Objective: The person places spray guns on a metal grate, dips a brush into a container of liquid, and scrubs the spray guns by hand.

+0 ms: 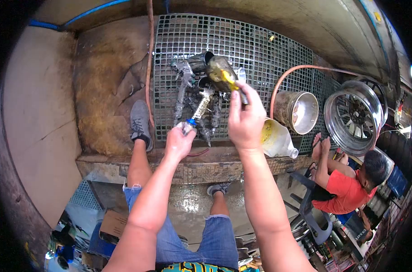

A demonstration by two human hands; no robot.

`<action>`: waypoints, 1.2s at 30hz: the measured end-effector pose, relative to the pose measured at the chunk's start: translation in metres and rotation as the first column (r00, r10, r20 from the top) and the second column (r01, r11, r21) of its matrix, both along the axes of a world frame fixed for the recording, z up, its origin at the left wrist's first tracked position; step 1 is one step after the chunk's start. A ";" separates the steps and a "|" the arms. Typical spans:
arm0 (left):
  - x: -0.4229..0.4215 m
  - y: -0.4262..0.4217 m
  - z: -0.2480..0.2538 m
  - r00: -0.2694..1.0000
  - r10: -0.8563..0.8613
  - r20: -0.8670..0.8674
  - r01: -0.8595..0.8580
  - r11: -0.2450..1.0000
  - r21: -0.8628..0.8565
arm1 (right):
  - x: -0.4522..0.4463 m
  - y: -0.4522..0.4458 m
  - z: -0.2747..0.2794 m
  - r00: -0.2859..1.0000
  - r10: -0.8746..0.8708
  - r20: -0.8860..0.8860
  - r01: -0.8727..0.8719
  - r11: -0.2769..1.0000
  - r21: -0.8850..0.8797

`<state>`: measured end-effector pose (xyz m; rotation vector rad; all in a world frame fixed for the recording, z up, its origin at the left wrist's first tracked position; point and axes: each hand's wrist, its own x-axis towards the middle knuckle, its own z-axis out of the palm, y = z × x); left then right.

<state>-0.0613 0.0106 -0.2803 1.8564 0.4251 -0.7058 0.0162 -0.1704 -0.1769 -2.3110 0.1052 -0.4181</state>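
Left hand (180,144) is gripping a ribbed metal shaft (201,108), blue-collared, pointing to 1 o'clock. Right hand (247,115) is pinching a dark, yellow-marked item (220,76), unclear what, at its 11 o'clock. Wet metal parts (182,81) are lying nearby on the grate (256,50). Cut plastic jug (278,139) is resting at right hand's 4 o'clock; bucket (283,109), then wheel rim (356,112), at 3.

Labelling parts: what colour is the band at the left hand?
The band is blue; head view shows it best.
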 end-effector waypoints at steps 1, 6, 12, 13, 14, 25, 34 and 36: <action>0.002 -0.001 0.002 1.000 0.011 0.009 -0.011 1.000 0.006 | -0.004 0.002 0.001 0.997 0.020 -0.069 -0.019 1.000 0.014; 0.002 0.006 -0.012 0.997 0.035 -0.070 -0.039 0.997 -0.060 | -0.036 0.003 0.008 0.972 0.112 -0.206 -0.114 0.993 -0.001; 0.002 0.007 -0.019 0.993 0.086 -0.082 -0.096 0.988 -0.121 | -0.045 -0.028 0.003 0.948 -0.163 -0.275 0.240 0.931 0.276; 0.002 0.007 -0.017 0.993 0.080 -0.084 -0.091 0.987 -0.133 | -0.041 -0.030 0.007 0.944 -0.172 -0.282 0.284 0.858 0.427; 0.004 0.006 -0.014 0.994 0.073 -0.085 -0.085 0.985 -0.148 | -0.033 -0.033 0.010 0.940 -0.182 -0.288 0.320 0.761 0.564; -0.006 0.005 -0.023 0.975 -0.029 -0.221 -0.044 0.948 -0.316 | 0.028 -0.078 -0.007 0.879 -0.229 -0.419 0.459 0.645 0.611; 0.006 0.005 -0.006 0.859 0.085 -0.505 -0.319 0.860 -0.398 | -0.045 -0.045 0.001 0.880 -0.314 -0.355 0.474 0.556 0.683; 0.007 0.005 -0.007 0.851 0.085 -0.518 -0.335 0.848 -0.412 | -0.056 -0.043 -0.002 0.878 -0.337 -0.338 0.475 0.539 0.696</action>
